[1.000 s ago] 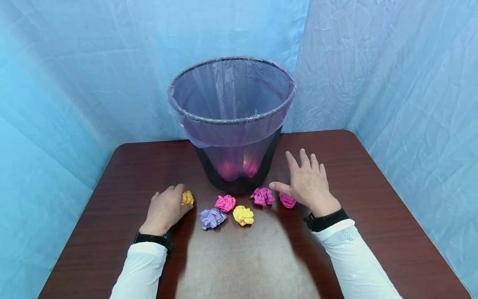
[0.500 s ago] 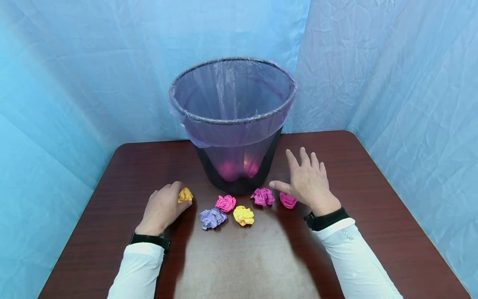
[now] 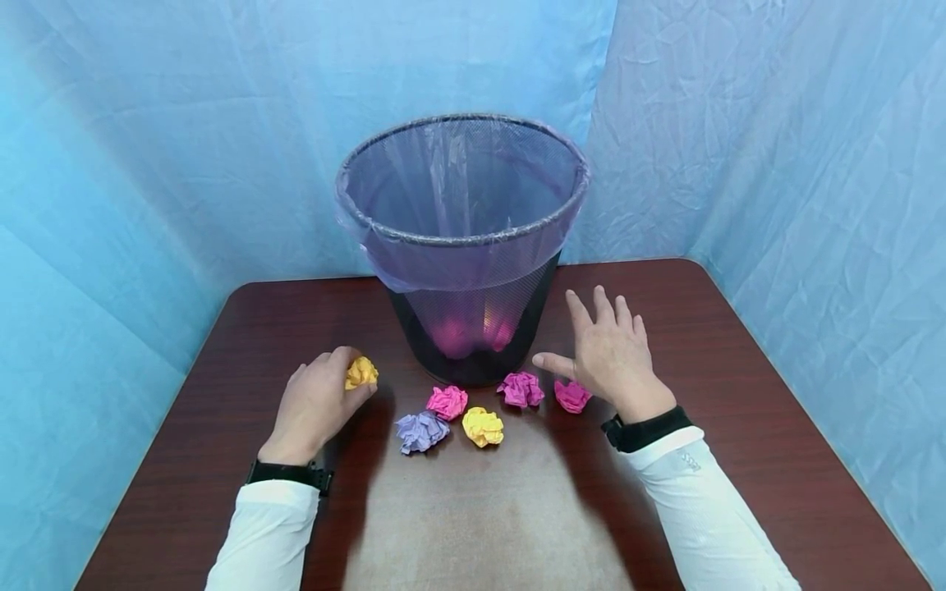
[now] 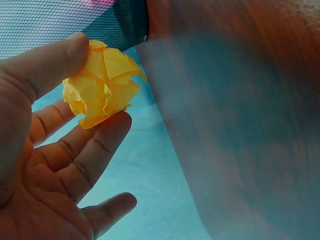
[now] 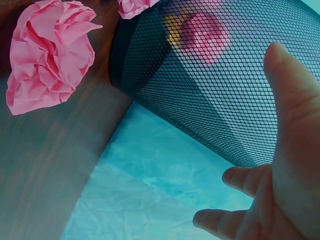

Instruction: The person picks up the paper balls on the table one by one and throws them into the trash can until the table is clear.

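Observed at left of frame: one yellow paper ball [image 3: 361,373], creased, roundish, long axis not tellable, pinched in left hand [image 3: 312,404]. At right: right hand [image 3: 615,361], released, spread wide. Counted on bench [image 3: 443,525], lower centre: five crumpled balls [image 3: 483,427]. At centre: one upright mesh bin [image 3: 473,267], plastic-lined, round mouth upward.

A reddish-brown table [image 3: 473,517] bears a mesh bin [image 3: 473,308] and five paper balls [image 3: 483,427].

In the head view we have bright, fairly even light, a pale glare on the near middle of the desk [image 3: 480,517] and dark shadows inward of both sleeves [image 3: 262,533] [image 3: 713,517]. Our wrist views look dimmer, blue-tinged; in the left one, the yellow paper ball [image 4: 102,85] is sharper than the hazy desk.
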Action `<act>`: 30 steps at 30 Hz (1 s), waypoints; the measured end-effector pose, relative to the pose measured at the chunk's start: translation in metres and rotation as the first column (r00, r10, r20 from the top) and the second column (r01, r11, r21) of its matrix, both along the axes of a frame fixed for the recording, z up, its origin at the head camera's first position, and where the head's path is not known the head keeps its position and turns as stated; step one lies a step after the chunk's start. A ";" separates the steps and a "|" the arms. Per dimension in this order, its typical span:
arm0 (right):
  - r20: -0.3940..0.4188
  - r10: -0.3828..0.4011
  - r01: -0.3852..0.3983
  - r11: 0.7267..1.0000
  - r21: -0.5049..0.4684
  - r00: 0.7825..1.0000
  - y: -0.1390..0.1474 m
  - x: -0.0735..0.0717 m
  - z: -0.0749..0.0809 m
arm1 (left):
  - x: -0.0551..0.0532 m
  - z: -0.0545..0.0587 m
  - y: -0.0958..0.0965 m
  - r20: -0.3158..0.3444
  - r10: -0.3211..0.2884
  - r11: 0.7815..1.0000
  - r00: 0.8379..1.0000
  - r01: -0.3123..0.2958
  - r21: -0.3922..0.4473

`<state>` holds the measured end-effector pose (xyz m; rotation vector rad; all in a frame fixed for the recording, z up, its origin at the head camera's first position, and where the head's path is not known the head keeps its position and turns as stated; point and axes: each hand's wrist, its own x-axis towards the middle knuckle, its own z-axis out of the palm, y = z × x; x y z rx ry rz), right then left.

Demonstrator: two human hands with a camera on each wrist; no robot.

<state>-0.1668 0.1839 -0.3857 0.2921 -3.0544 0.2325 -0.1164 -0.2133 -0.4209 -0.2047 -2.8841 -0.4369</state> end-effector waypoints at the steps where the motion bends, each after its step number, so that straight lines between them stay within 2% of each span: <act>1: -0.003 0.001 -0.001 1.000 0.002 1.000 0.000 0.000 0.000 | 0.000 0.001 0.000 -0.006 0.001 1.000 1.000 -0.001 0.001; 18: -0.019 0.002 -0.002 1.000 -0.004 1.000 -0.001 -0.002 0.009 | 0.001 0.027 0.000 -0.134 -0.001 0.999 0.991 0.008 0.048; 26: -0.022 0.002 -0.002 1.000 -0.009 1.000 -0.001 -0.004 0.016 | 0.002 0.046 0.001 -0.189 0.038 0.991 0.981 -0.014 0.130; 30: -0.032 0.007 -0.007 1.000 -0.007 0.999 -0.001 -0.005 0.017 | 0.003 0.053 0.002 -0.235 0.048 0.987 0.971 -0.010 0.158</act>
